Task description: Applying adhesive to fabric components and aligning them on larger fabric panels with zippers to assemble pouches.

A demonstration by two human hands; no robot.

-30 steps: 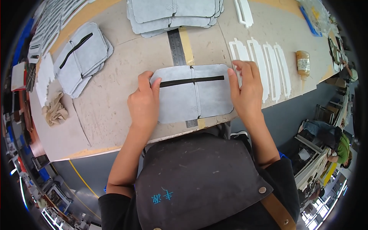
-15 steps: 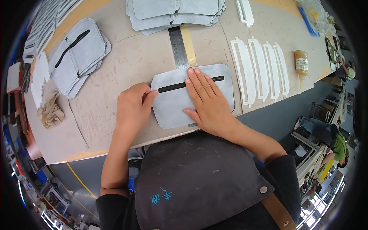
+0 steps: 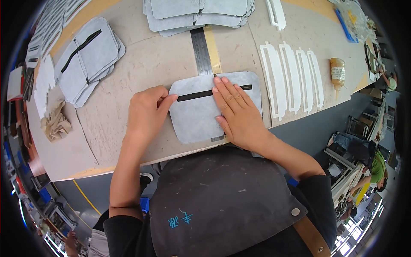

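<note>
Centre frame, near table edge: grey panel (image 3: 201, 118) with a black strip (image 3: 201, 94) across it, lying over a steel ruler (image 3: 201, 51). My right hand (image 3: 237, 113) lies flat and spread on it, gripping nothing. My left hand (image 3: 145, 112) is curled, fingertips pinching the panel's left edge. Looks thin, soft, light; I judge it best handled by the edges.

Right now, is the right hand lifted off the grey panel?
No, the right hand lies flat on the grey panel, fingers across its black strip.
</note>
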